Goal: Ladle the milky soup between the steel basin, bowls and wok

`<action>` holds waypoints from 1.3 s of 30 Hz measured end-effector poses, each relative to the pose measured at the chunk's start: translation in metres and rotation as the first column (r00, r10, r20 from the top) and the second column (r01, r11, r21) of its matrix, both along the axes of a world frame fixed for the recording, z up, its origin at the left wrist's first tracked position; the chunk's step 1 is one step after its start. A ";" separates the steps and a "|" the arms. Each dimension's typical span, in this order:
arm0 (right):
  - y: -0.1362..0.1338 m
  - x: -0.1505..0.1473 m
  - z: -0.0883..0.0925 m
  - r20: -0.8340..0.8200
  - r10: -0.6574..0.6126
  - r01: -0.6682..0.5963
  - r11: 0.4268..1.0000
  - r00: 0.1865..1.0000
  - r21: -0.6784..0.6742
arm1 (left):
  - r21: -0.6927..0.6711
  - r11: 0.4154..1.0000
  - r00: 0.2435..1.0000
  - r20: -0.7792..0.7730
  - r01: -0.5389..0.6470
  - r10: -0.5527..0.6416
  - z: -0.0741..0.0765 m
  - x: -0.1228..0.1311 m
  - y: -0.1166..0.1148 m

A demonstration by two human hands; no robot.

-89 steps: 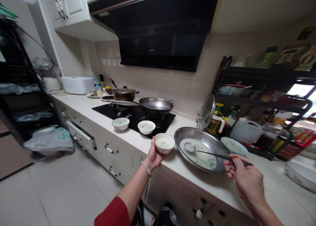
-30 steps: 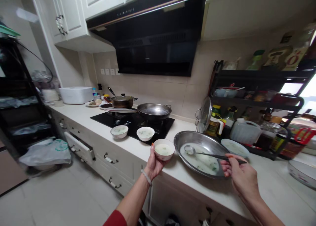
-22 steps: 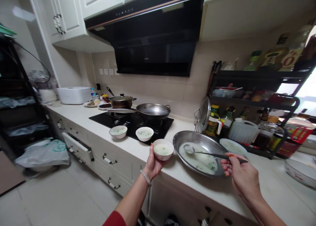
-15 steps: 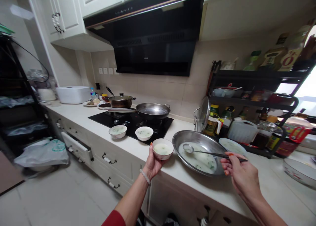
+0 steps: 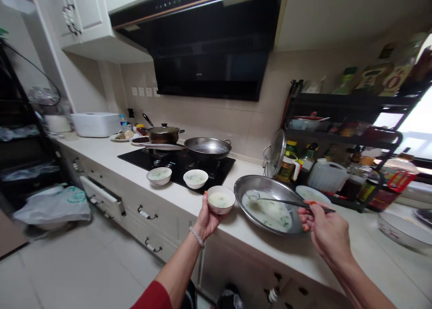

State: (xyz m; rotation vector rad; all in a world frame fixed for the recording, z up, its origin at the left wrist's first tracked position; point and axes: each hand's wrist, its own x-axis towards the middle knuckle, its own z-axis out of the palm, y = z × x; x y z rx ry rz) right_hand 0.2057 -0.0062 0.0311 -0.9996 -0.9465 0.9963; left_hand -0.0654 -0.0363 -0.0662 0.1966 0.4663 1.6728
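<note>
My left hand point(image 5: 208, 220) cups a small white bowl point(image 5: 221, 200) of pale soup with green bits, at the counter's front edge. Closed round the dark handle of a ladle point(image 5: 280, 201) is my right hand point(image 5: 324, 225). The ladle's round head lies at the surface of the soup in a wide steel basin point(image 5: 243, 183), which stands right of the held bowl. Two more filled bowls are to the left: a white bowl point(image 5: 195, 179) by the cooktop's front edge and a patterned bowl point(image 5: 159, 176) beyond it.
On the black cooktop point(image 5: 135, 156) are a steel wok point(image 5: 207, 147) and a lidded pot point(image 5: 164, 134). A pale bowl point(image 5: 313, 195) sits behind the basin, before a rack point(image 5: 340, 138) of bottles. An empty bowl point(image 5: 405, 230) is at the far right. A drawer point(image 5: 101, 198) stands pulled out at left.
The ladle's head has shifted slightly left and up within the basin, with less of its bowl showing above the soup. The view has moved a little; the left hand still holds the bowl.
</note>
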 end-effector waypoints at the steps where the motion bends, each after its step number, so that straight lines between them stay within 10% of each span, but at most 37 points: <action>1: -0.002 -0.002 0.003 -0.010 0.006 -0.006 1.000 1.000 0.017 | -0.004 1.000 1.000 -0.002 -0.003 0.003 0.000 0.000 0.000; 8: -0.021 -0.032 0.015 -0.022 0.109 -0.106 0.987 0.994 0.119 | -0.002 1.000 1.000 0.008 -0.004 0.004 -0.004 -0.002 0.001; 15: -0.045 -0.056 -0.010 0.290 0.225 -0.310 0.904 0.930 0.295 | 0.061 0.998 1.000 0.018 0.022 -0.023 -0.009 -0.004 0.002; 24: -0.056 -0.042 -0.038 0.693 0.100 -0.639 0.497 0.714 0.587 | 0.058 0.998 1.000 0.015 0.011 -0.012 -0.007 -0.001 0.003; 31: -0.044 -0.036 -0.025 0.234 0.140 -0.208 0.932 0.962 0.297 | 0.051 0.999 1.000 0.009 0.020 -0.020 -0.007 -0.001 0.002; 39: 0.002 0.004 -0.026 0.279 -0.058 0.013 0.987 0.959 0.160 | 0.045 0.999 1.000 0.014 0.001 -0.002 -0.004 -0.001 0.001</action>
